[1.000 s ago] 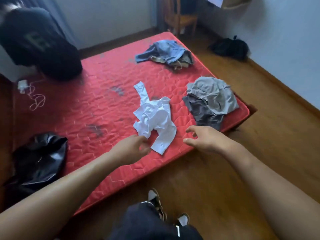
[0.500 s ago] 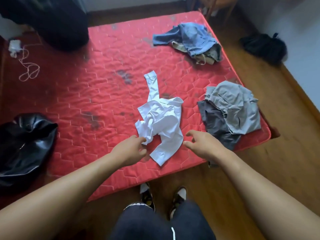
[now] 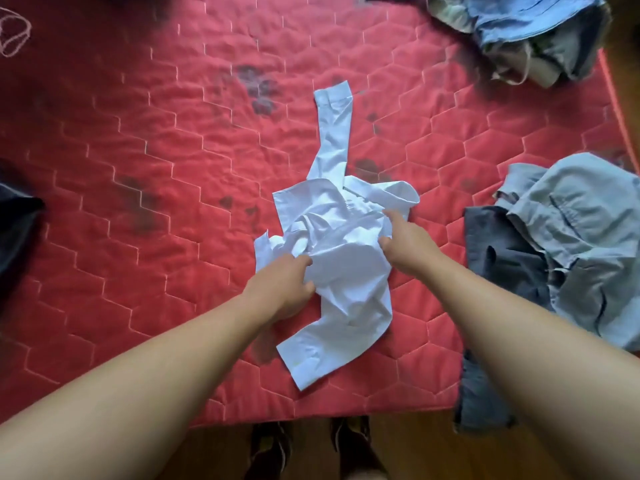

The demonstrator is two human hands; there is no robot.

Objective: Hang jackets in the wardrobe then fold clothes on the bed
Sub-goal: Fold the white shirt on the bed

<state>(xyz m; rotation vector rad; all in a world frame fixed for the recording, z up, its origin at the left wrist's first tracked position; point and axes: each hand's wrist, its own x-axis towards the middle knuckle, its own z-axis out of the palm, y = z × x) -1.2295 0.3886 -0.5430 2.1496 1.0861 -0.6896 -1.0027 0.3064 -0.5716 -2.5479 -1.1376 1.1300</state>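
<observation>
A crumpled white shirt (image 3: 346,271) lies in the middle of the red quilted mattress (image 3: 138,168), one sleeve stretched away from me and another pointing toward the near edge. My left hand (image 3: 284,289) grips the shirt's left side with curled fingers. My right hand (image 3: 405,244) rests on the shirt's right side, forefinger straight on the fabric and thumb spread beside it.
A light grey garment (image 3: 571,237) lies on a dark grey one (image 3: 502,265) at the mattress's right edge, hanging over it. Blue denim clothes (image 3: 530,26) are piled at the far right. A black item (image 3: 14,230) is at the left, a white cable (image 3: 14,32) at the far left. My shoes (image 3: 270,448) stand on the wooden floor.
I have leaned in over the bed. Both hands moved forward from the near edge onto the white shirt, and the left hand has taken hold of its fabric.
</observation>
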